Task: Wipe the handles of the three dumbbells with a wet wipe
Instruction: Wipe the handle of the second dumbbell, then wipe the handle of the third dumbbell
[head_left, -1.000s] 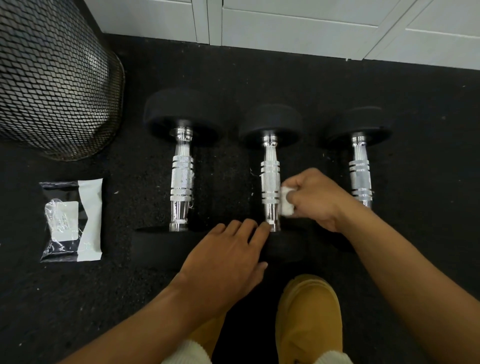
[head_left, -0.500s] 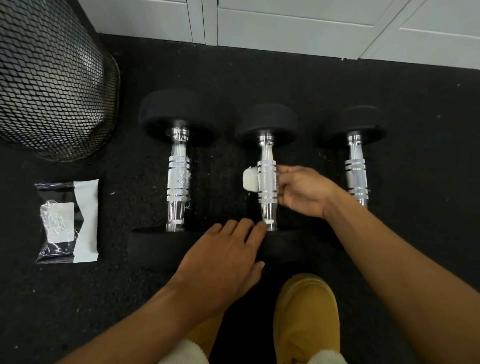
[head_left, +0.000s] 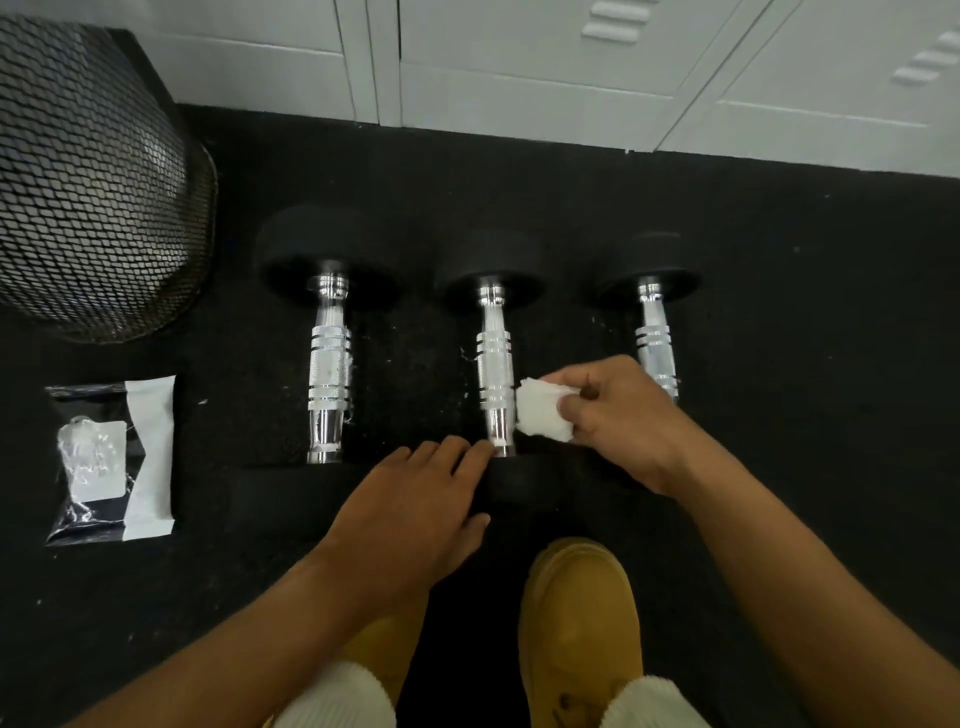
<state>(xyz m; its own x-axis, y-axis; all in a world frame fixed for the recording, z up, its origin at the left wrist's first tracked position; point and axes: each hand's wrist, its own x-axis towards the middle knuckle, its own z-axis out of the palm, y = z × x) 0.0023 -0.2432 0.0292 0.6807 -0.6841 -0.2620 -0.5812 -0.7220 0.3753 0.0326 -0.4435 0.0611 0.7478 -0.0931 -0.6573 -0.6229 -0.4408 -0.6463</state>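
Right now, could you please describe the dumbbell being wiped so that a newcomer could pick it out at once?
Start at the black mesh bin at far left; three dumbbells lie in a row on the dark floor to its right. The one you want is the middle dumbbell. Unlike its neighbours, it has the right hand pressing a white wipe against its chrome handle, and the left hand resting on its near weight.

The right hand (head_left: 618, 415) covers the low end of the right dumbbell (head_left: 655, 332), the bin (head_left: 88, 171) runs off the left edge, and the wipe pack (head_left: 111, 460) print is too small to read
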